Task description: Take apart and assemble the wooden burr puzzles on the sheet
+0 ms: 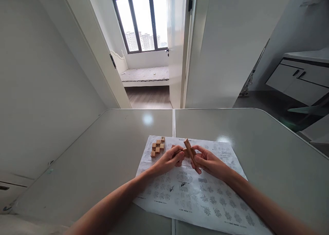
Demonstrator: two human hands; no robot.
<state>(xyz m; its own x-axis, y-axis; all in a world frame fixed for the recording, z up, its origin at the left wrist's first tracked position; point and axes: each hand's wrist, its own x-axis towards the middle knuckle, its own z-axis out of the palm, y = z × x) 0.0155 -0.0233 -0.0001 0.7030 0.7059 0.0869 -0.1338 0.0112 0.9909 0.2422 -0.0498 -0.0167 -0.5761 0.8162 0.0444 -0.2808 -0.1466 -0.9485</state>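
Observation:
My right hand (208, 162) is closed around a long wooden bar (188, 146), which tilts from upper left to lower right. With my left hand (168, 159) I pinch a second wooden stick (185, 153), which meets the bar crosswise. Whether the two are joined or only touching is hidden by my fingers. Both hands are just over a printed paper sheet (185, 202) with rows of small line drawings. Left of my left hand, several small wooden pieces (157, 150) sit grouped on the sheet. Another wooden piece (173, 146) shows partly behind my left fingers.
The sheet lies on a glossy pale table (118, 152), split by a light seam (174, 123). Past the table's far edge, an open door (177, 56) gives onto a room with a bed (146, 74) and a window (141, 22). A white cabinet (300, 77) stands at the right.

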